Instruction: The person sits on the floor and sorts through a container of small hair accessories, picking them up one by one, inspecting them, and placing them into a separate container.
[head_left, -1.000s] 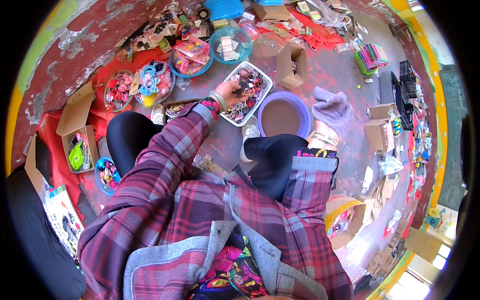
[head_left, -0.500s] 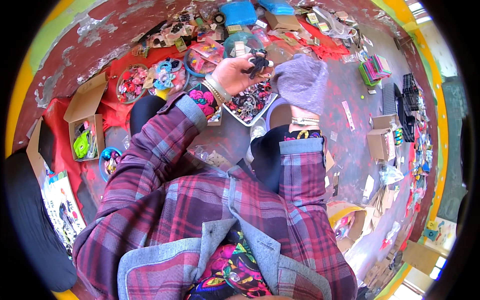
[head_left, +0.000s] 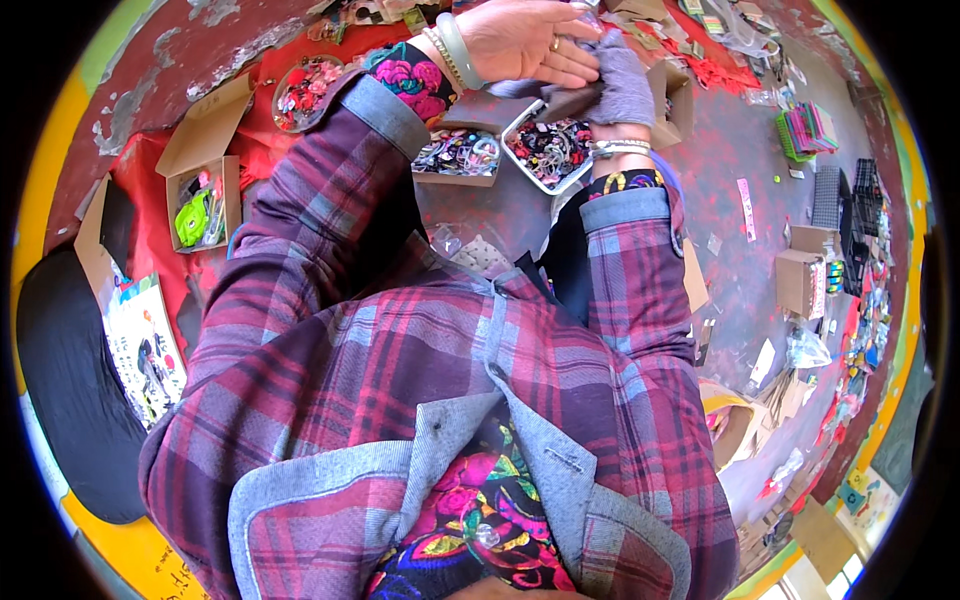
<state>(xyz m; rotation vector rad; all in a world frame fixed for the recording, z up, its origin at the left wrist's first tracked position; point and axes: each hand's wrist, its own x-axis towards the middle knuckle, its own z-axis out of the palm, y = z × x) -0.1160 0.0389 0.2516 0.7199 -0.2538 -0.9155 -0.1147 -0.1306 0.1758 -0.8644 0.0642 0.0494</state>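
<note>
Near the top edge, my left hand [head_left: 515,45] is open, its fingers stretched to the right against a fuzzy grey cloth [head_left: 628,85]. The cloth covers my right hand like a mitt. Only the wrist with its bracelets [head_left: 622,148] shows, so its fingers are hidden. Part of the cloth also appears below my left fingers. No doll is visible in either hand. Just below my hands stand a white tray [head_left: 521,160] of small mixed trinkets and a cardboard box [head_left: 455,180] of what look like hair ties.
An open carton [head_left: 205,165] with a bright green item stands at left, near a round basket [head_left: 280,110] of red accessories. At right are a green basket [head_left: 790,138] of pink items, another carton [head_left: 795,283] and black baskets [head_left: 862,200].
Both hands have moved up, away from my body. The small dark doll that was in my left hand is out of sight, and that hand has opened beside the cloth. My view has shifted too.
</note>
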